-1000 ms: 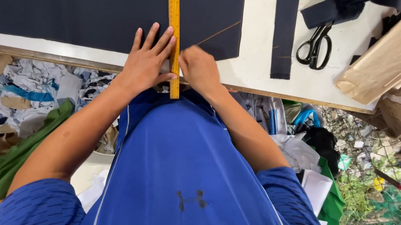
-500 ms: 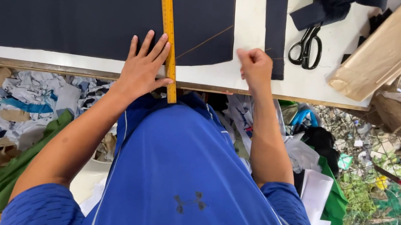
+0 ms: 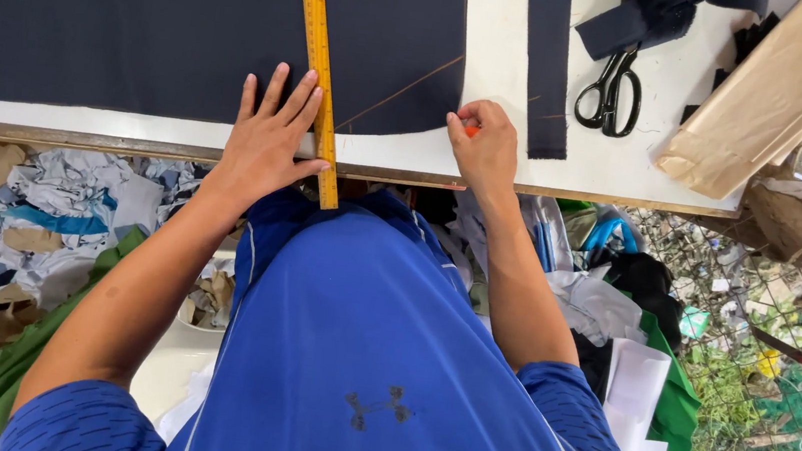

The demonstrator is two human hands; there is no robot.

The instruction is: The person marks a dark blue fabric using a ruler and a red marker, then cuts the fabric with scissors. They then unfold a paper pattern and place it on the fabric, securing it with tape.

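Observation:
A large dark navy cloth (image 3: 143, 15) lies spread on a white table (image 3: 502, 46). Across it runs a yellow ruler (image 3: 317, 65), its near end overhanging the table's front edge. My left hand (image 3: 270, 135) lies flat with fingers spread, pressing on the cloth and the ruler's near part. My right hand (image 3: 483, 144) rests at the cloth's near right corner, fingers pinched on a small orange piece of chalk (image 3: 471, 131). Faint chalk lines cross the cloth near that corner.
A narrow navy strip (image 3: 547, 61) lies right of the cloth. Black scissors (image 3: 611, 90) sit beyond it, under dark fabric pieces (image 3: 647, 12). A brown paper-wrapped roll (image 3: 779, 87) slants at the right edge. Cloth scraps (image 3: 41, 205) litter the floor below.
My right hand has moved from beside the ruler rightward to the cloth's near right corner. My left hand has stayed pressed on the ruler.

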